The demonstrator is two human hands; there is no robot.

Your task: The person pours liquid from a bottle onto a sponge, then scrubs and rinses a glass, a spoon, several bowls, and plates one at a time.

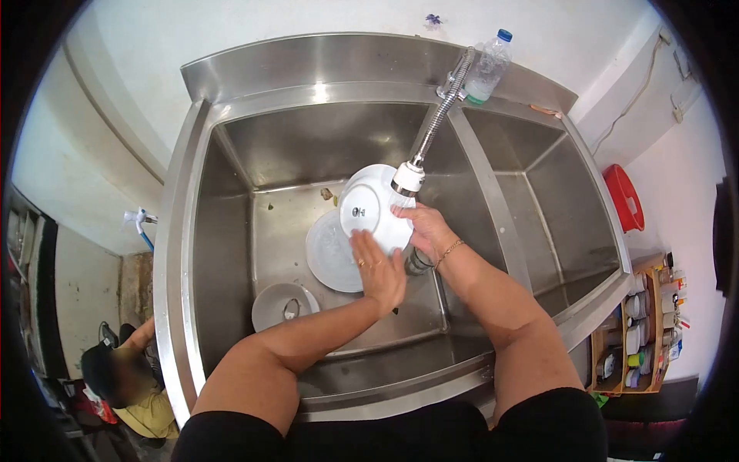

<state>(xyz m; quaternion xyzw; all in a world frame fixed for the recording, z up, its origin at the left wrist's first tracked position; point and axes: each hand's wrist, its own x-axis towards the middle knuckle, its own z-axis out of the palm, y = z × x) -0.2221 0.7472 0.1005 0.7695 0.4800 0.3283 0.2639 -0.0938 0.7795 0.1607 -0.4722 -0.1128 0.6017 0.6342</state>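
A white plate [368,190], tilted with its marked underside facing me, is under the faucet head [408,179] in the left basin. My right hand [426,231] grips the plate's right edge, thumb on the underside. My left hand [377,269] lies with fingers stretched against the plate's lower part. Below it, another white plate [323,250] rests on the basin floor, partly hidden. A drinking glass [418,263] stands near my right wrist, mostly covered. At the lower left of the basin sits a pale bowl [269,306] with a small ring-shaped thing in it.
Food scraps [326,193] lie on the basin floor. A plastic bottle [489,69] stands on the back ledge beside the flexible faucet hose [446,100]. Right are a second basin [531,215], a red tub [623,199] and a dish shelf [633,331]. Another person [127,385] is at lower left.
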